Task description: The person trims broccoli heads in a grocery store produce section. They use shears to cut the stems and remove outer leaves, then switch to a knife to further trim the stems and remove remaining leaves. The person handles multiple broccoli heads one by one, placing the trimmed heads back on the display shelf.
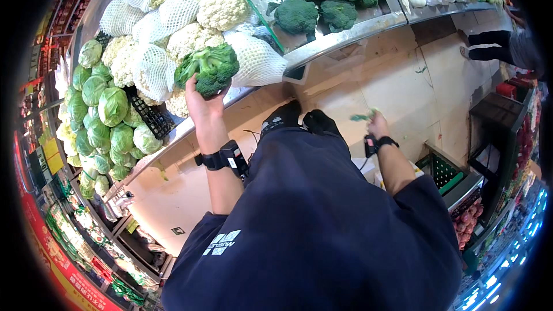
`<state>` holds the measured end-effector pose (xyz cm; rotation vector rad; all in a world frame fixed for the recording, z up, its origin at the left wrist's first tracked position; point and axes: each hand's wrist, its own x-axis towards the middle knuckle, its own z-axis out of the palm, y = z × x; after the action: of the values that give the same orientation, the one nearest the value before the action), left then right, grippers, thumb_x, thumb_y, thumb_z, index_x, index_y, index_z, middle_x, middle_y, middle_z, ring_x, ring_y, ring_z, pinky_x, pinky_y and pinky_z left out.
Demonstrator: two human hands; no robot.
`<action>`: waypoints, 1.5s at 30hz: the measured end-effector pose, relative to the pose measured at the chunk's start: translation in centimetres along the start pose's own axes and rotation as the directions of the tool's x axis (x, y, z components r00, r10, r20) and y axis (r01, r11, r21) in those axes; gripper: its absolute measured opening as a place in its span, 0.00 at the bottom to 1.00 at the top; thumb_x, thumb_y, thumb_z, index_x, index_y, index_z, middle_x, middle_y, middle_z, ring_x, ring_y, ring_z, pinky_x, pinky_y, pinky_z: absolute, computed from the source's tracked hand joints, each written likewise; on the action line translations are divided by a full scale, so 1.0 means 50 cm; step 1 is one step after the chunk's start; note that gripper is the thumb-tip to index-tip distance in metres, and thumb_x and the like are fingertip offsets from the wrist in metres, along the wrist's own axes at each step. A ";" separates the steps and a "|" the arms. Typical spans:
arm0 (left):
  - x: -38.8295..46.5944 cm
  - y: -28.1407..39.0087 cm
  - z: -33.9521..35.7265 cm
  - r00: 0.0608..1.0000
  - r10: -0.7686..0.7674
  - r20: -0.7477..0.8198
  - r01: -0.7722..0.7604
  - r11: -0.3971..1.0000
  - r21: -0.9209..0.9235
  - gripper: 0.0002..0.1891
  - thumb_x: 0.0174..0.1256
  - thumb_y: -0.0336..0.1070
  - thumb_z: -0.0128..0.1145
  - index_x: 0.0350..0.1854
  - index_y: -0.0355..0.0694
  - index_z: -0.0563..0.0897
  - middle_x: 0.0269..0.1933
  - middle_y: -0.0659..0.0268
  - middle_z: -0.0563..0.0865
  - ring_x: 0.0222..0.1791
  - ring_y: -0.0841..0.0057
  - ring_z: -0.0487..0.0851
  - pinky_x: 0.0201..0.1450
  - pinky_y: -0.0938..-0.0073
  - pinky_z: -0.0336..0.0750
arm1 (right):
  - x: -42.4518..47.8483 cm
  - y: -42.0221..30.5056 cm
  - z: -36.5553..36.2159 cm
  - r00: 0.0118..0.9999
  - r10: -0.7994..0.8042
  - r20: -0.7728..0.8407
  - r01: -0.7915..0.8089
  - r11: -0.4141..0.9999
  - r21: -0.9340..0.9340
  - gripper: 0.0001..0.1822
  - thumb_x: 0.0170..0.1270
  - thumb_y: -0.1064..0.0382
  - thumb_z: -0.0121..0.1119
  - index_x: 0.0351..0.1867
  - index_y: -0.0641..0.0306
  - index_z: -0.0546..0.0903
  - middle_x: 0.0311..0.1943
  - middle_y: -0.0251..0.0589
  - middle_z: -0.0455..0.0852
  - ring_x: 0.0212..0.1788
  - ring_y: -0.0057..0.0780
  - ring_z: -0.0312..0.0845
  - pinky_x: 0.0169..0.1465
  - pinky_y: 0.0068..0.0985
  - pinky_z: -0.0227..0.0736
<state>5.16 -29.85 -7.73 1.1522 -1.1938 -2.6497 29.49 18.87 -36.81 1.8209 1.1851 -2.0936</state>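
My left hand (205, 106) holds a head of broccoli (211, 69), stem side up, in front of the cauliflowers (222, 7), several of them in white foam nets. Out to the right, over the floor, my right hand (378, 125) grips a piece of green leaf (362, 116) in its fingers. More broccoli heads (296, 16) lie in the display section beyond the green divider (252, 8). Green cabbages (113, 106) are piled to the left of the cauliflowers.
The metal counter edge (345, 36) runs across before me. A black plastic crate (149, 112) stands between cabbages and cauliflowers. A green-rimmed crate (445, 172) and a bin of onions (468, 220) are at the right. Another person (497, 46) stands at the far right. Leaf scraps lie on the floor.
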 end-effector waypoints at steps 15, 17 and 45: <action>-0.227 -0.172 0.081 0.955 0.115 0.273 -0.178 0.960 0.218 0.23 0.68 0.32 0.57 0.63 0.44 0.64 0.56 0.58 0.77 0.54 0.61 0.82 0.44 0.48 0.85 | -0.540 -0.210 0.241 0.373 -0.703 0.605 0.927 0.298 -0.225 0.21 0.76 0.50 0.47 0.37 0.66 0.81 0.23 0.41 0.82 0.24 0.36 0.76 0.29 0.33 0.65; -0.256 -0.202 0.114 0.948 0.064 0.313 -0.142 0.963 0.231 0.24 0.68 0.32 0.57 0.63 0.43 0.63 0.56 0.57 0.77 0.52 0.61 0.83 0.43 0.49 0.86 | -0.652 -0.238 0.250 0.202 -0.693 0.692 0.971 0.047 -0.236 0.20 0.76 0.50 0.48 0.35 0.65 0.80 0.22 0.46 0.82 0.26 0.44 0.80 0.30 0.38 0.67; -0.368 -0.230 0.142 0.868 0.168 0.468 -0.244 0.964 0.107 0.29 0.60 0.18 0.49 0.66 0.38 0.61 0.55 0.59 0.76 0.52 0.69 0.80 0.51 0.67 0.81 | -0.762 -0.257 0.318 0.085 -0.661 0.746 0.762 -0.439 -0.476 0.22 0.77 0.48 0.43 0.31 0.64 0.74 0.22 0.55 0.83 0.28 0.59 0.81 0.31 0.52 0.71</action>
<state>17.15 -11.72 -0.77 0.3705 -1.5220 -2.7726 20.00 3.13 2.34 -0.0436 3.2576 -0.7940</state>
